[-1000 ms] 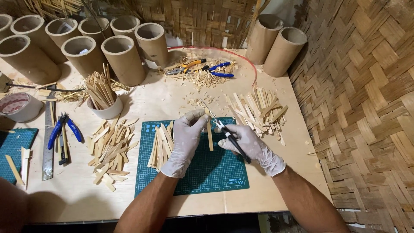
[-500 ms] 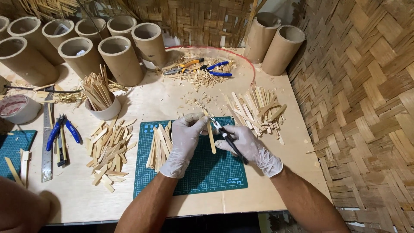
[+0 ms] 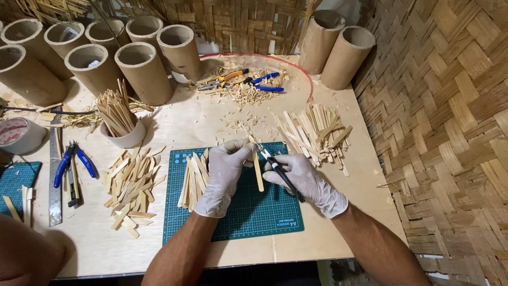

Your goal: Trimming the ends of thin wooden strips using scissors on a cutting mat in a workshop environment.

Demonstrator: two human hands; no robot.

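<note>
A thin bamboo strip (image 3: 257,170) lies upright across the top edge of the green cutting mat (image 3: 248,217), its upper end pinched by the gloved left hand (image 3: 225,175). The gloved right hand (image 3: 307,182) grips a craft knife (image 3: 280,175), black handle in the fist, blade tip touching the strip near its top; the exact point of contact is too small to make out. Just left of the left hand, a bundle of cut strips (image 3: 193,177) rests on the mat, partly hidden by the glove. A looser heap of strips (image 3: 132,185) lies on the table (image 3: 185,127), another heap (image 3: 317,132) to the right. A white cup (image 3: 124,137) holds upright sticks. Cardboard tubes (image 3: 143,71) stand behind; their insides are mostly in shadow. Blue-handled pliers (image 3: 71,161) lie beside a steel ruler (image 3: 54,180), and a tape roll (image 3: 18,135) is near the left edge.
</note>
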